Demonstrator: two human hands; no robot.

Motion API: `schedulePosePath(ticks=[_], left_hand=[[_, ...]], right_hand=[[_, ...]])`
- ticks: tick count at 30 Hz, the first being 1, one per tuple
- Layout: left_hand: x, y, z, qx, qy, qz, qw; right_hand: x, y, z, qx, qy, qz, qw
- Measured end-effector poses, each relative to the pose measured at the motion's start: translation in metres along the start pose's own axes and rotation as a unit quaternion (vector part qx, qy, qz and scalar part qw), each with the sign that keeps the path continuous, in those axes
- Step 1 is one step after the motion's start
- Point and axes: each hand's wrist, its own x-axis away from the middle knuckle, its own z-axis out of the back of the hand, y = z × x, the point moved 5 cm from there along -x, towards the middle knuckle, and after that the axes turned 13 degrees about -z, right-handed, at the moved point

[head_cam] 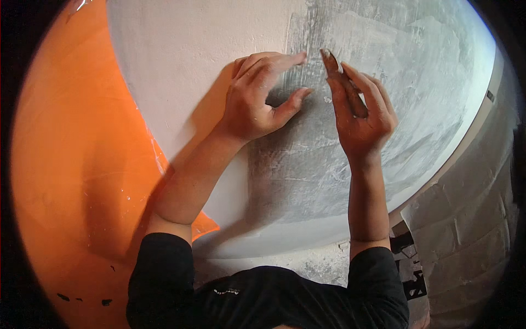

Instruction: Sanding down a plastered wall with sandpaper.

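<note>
A wall (pixel 283 189) with a pale painted part and a grey, streaked plaster part stands before me. My right hand (pixel 365 107) holds a narrow, dark, stained tool (pixel 349 86), perhaps a scraper or a putty knife, between thumb and fingers; its tip points up and left, and its exact kind is unclear. My left hand (pixel 263 90) is raised to the left of it, fingers and thumb apart, with nothing in it. The two hands do not touch. Below my left hand a dark shadow falls across the grey surface.
An orange surface (pixel 61 164) with small white specks and dark chips borders the wall on the left. Greyish, creased sheeting (pixel 468 230) hangs or lies at the right. White-speckled floor (pixel 320 263) shows below the wall, near my black shirt.
</note>
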Motion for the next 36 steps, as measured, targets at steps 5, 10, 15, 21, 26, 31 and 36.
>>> schedulePosePath(ticks=[5, 10, 15, 21, 26, 31, 36], left_hand=[[0.003, -0.008, 0.007, 0.103, 0.034, 0.038, 0.993], [0.002, 0.007, 0.001, 0.360, 0.072, 0.240, 0.899], [-0.004, 0.009, -0.009, 0.346, 0.093, 0.279, 0.891], [-0.016, -0.009, -0.016, 0.326, 0.130, 0.253, 0.901], [-0.024, -0.016, 0.006, 0.017, 0.074, -0.028, 0.997], [-0.015, -0.020, 0.009, -0.107, 0.024, -0.029, 0.994], [-0.014, -0.016, 0.003, -0.120, -0.024, 0.004, 0.993]], right_hand=[[0.021, -0.010, -0.012, -0.122, -0.085, -0.096, 0.984], [0.038, -0.016, -0.010, -0.129, -0.071, -0.088, 0.985], [0.051, -0.028, -0.013, 0.039, -0.001, 0.021, 0.999], [0.026, -0.015, -0.026, 0.118, 0.010, 0.091, 0.989], [-0.012, 0.001, -0.038, 0.136, 0.051, 0.140, 0.979], [-0.042, -0.012, -0.048, 0.150, 0.050, 0.112, 0.981], [-0.028, 0.001, -0.054, 0.136, 0.072, 0.147, 0.977]])
